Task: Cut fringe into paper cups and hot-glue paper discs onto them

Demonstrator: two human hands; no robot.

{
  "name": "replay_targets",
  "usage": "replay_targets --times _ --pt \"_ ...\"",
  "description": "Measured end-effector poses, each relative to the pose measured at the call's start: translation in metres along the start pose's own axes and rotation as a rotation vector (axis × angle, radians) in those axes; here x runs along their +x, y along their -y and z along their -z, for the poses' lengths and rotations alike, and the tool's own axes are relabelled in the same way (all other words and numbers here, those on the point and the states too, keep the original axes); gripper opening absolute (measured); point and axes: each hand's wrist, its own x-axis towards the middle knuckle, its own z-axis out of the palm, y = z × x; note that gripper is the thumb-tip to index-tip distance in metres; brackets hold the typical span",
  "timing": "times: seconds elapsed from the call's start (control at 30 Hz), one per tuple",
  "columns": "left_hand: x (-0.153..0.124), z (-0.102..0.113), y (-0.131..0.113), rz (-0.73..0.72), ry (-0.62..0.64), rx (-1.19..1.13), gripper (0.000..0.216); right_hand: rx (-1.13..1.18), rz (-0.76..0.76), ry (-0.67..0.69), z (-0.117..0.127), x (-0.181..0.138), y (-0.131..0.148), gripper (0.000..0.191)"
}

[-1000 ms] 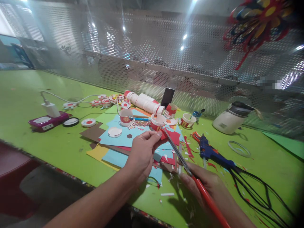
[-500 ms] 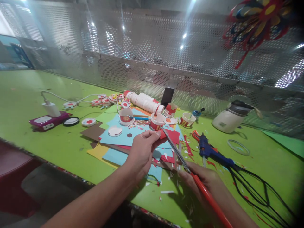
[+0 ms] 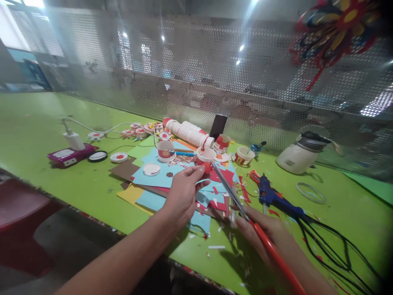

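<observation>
Between the thumb and fingers of my left hand [image 3: 185,189] is a small piece of red paper [image 3: 207,168]. My right hand [image 3: 260,229] grips scissors [image 3: 256,229] with long metal blades and red handles. The blade tips reach close to the right edge of the red piece; whether they touch it I cannot tell. Beneath both hands lie stacked sheets of coloured paper [image 3: 147,180], mostly light blue, with red and white scraps on them. Just behind the red piece stands a paper cup [image 3: 205,155], and a second red-and-white paper cup [image 3: 166,151] is to its left.
A blue glue gun [image 3: 273,198] with a black cable lies at right, near a white jug [image 3: 302,153]. A purple power strip [image 3: 69,155] sits at left. White cup stacks [image 3: 190,133] and a dark phone [image 3: 218,126] are at the back. A red stool [image 3: 24,205] stands below the table edge.
The red piece in my left hand now looks smaller and rounder, with the scissor tips still beside it. The whole view has shifted slightly, so the table things appear further right.
</observation>
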Motion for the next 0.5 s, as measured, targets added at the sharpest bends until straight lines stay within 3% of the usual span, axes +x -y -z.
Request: replay_targets --times 0.23,0.5 --pt "-0.004 -0.0046 -0.0061 -0.022 0.007 -0.018 0.011 -0.111 0.071 -0.134 -0.0082 -0.004 -0.0025 0.039" --pt "-0.0069 -0.0059 -0.0078 -0.048 0.051 0.014 0.011 -0.137 0.119 -0.018 -0.0049 -0.0025 -0.0002 0.037"
